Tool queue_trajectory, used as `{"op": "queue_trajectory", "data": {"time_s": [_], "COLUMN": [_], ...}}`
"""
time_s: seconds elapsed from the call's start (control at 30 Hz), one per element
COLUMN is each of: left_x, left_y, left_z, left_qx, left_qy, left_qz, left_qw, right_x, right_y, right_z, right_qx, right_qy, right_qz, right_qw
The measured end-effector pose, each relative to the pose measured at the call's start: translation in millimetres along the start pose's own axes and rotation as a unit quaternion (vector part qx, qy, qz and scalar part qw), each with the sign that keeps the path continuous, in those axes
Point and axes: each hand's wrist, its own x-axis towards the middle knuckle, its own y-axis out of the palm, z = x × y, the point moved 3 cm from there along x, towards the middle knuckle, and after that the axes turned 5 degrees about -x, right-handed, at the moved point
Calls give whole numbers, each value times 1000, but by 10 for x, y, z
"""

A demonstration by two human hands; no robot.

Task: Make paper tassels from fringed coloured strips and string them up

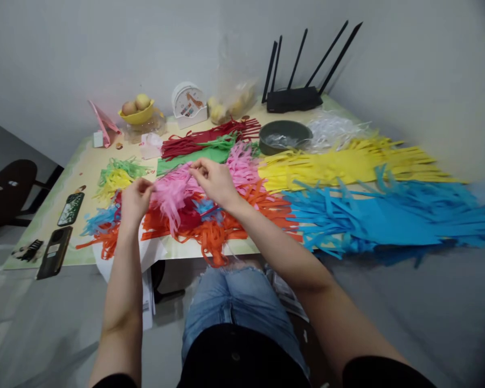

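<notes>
My left hand [134, 198] and my right hand [212, 180] are both closed in a pinch on a piece of pink fringed paper [173, 195], held just above the table between them. The pink strips hang down over a heap of orange and red fringed paper [210, 229] at the table's near edge. More pink fringe [242, 164] lies just behind my right hand. A green sheet [194, 156] and dark red strips [210, 137] lie further back.
Large blue fringed paper [388, 215] and yellow fringed paper [347, 161] cover the right side. A dark bowl [285, 134], a black router [295, 97], a fruit bowl [136, 110] and a small clock [189, 103] stand at the back. Two phones [62, 229] lie left.
</notes>
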Motion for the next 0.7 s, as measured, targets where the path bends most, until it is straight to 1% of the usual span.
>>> {"op": "queue_trajectory", "data": {"time_s": [0.03,0.07,0.1,0.13,0.17,0.2,0.23,0.27,0.3,0.37,0.43,0.53,0.6,0.7], "left_x": [-10,-36,-74,-118,-165,-208,-243,-268,-284,-294,-295,-315,-341,-374], "left_y": [-55,-69,-37,34,133,243,350,438,505,582,616,637,650,659], "left_z": [-44,-120,-215,-319,-417,-497,-553,-585,-596,-581,-555,-551,-563,-570], "left_qx": [33,51,54,47,26,-12,-67,-127,-187,-296,-369,-411,-413,-403], "left_qy": [23,54,87,115,131,128,108,77,44,-10,-42,-59,-63,-66], "left_qz": [-53,-88,-94,-78,-48,-11,20,33,32,17,20,44,53,48], "left_qw": [998,993,990,989,990,992,992,988,981,955,928,909,907,911], "right_x": [-2,-5,-10,-19,-33,-51,-74,-103,-138,-218,-298,-376,-395,-401], "right_y": [-26,-40,-45,-45,-49,-59,-79,-108,-144,-214,-254,-254,-244,-243], "right_z": [23,52,85,118,148,175,196,211,220,228,227,223,224,230], "right_qx": [-18,-28,-26,-10,15,44,70,90,104,118,123,128,136,145], "right_qy": [-8,-14,-19,-21,-19,-17,-13,-10,-9,-8,-6,-3,-4,-4], "right_qz": [-8,-5,3,13,19,17,10,-2,-16,-33,-23,5,10,9], "right_qw": [1000,999,999,1000,1000,999,997,996,994,992,992,992,991,989]}}
